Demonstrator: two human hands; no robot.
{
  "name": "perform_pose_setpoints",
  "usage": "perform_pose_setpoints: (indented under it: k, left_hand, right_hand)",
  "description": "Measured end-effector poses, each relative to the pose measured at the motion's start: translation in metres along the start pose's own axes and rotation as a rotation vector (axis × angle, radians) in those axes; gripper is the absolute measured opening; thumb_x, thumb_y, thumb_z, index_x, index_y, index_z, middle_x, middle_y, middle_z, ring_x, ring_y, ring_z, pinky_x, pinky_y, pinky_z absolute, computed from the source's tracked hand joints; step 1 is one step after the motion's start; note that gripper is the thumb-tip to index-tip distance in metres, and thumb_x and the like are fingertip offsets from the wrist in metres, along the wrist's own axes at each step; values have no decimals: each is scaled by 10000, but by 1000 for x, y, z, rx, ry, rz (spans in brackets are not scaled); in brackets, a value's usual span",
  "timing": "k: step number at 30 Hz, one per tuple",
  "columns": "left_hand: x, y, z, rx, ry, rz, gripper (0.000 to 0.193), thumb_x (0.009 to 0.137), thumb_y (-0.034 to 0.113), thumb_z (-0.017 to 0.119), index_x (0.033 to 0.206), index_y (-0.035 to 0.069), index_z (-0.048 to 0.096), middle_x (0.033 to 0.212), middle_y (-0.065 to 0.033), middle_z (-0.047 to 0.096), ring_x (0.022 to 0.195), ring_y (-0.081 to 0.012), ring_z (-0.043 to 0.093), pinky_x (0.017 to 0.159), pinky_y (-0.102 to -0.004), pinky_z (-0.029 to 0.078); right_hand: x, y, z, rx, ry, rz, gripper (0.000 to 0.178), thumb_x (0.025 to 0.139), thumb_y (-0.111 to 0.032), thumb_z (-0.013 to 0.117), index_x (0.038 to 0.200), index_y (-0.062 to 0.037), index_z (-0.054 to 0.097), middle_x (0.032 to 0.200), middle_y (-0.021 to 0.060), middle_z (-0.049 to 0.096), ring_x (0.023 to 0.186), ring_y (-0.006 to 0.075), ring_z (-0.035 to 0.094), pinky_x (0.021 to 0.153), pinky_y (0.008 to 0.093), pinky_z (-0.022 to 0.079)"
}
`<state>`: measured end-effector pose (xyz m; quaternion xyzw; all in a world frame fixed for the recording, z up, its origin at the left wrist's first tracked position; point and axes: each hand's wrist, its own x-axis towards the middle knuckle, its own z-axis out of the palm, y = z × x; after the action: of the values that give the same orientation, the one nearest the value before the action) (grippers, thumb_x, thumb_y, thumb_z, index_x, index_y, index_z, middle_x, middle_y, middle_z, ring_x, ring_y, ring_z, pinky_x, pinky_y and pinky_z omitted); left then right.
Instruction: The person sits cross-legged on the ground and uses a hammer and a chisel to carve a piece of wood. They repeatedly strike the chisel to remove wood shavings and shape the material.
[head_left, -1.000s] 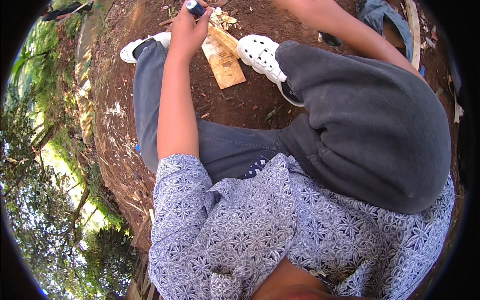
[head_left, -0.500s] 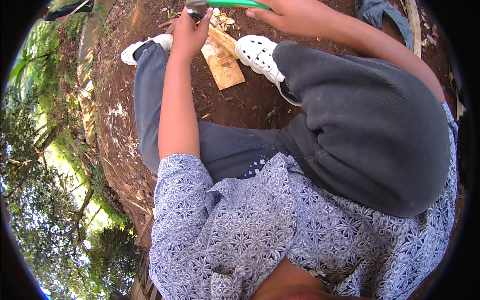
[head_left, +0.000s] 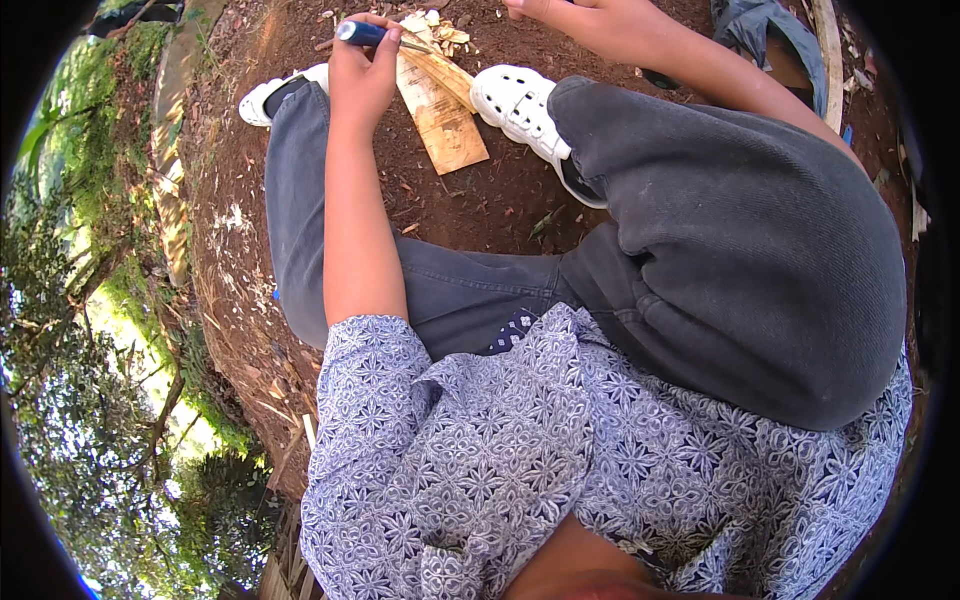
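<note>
My left hand (head_left: 362, 80) is closed around the blue handle of a chisel (head_left: 358, 33). The chisel's thin metal shank points right, toward a pale strip of wood (head_left: 440, 68) lying across a flat board (head_left: 448, 132) on the soil. Light wood chips (head_left: 445, 35) are heaped just beyond the strip. At the top edge is my right hand (head_left: 575, 18), its fingers curled and partly cut off by the picture. The green-handled hammer it gripped a moment earlier is out of the picture now.
My white clog (head_left: 515, 105) touches the wood strip's near end; the other clog (head_left: 262, 103) stands left of the board. My bent knee in dark trousers (head_left: 750, 240) rises at the right. Dark plastic (head_left: 770, 40) lies at the far right; plants (head_left: 90, 130) grow at the left.
The hammer has lifted off the chisel and gone out past the top edge with my right hand. My left hand has shifted slightly left and nearer, and the blue chisel handle now shows.
</note>
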<state>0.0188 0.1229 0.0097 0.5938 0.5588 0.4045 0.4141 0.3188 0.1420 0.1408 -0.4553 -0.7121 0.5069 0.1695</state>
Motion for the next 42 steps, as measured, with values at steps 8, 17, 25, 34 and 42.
perform_pose_setpoints:
  k: [8,17,25,34,42]
  left_hand:
    - [13,37,16,309,-90,66,223,951,127,715,1100,8,599,959,-130,691,888,-209,664,801,-357,522]
    - [11,24,21,300,-54,92,214,949,119,708,1093,4,599,941,-134,689,885,-230,673,808,-370,523]
    - [9,-15,8,-93,20,11,168,982,108,694,1099,43,592,974,-49,722,876,-111,665,759,-270,524]
    - [-26,-30,-8,-659,289,-242,208,1028,11,577,1166,21,422,1182,-160,602,1187,-397,652,979,-524,603]
    - [-8,4,-4,-31,7,-7,228,963,107,715,1133,48,575,976,-40,704,886,-121,657,784,-283,516]
  right_hand:
    - [0,-9,-5,152,213,-313,255,1063,-279,584,1047,-25,607,722,66,539,737,117,528,680,351,464]
    - [-2,-36,-8,69,-2,-197,263,1055,-262,562,990,-9,600,745,167,619,662,265,595,636,431,475]
    - [1,-15,-8,-108,146,-131,266,1026,-245,589,945,4,637,769,173,624,710,213,583,687,418,481]
    - [-4,11,5,11,-27,-39,297,1040,-290,607,935,-13,627,739,72,596,730,135,529,672,370,463]
    - [2,5,-1,126,16,-39,280,1058,-271,599,933,-21,622,749,-19,547,725,92,495,652,318,439]
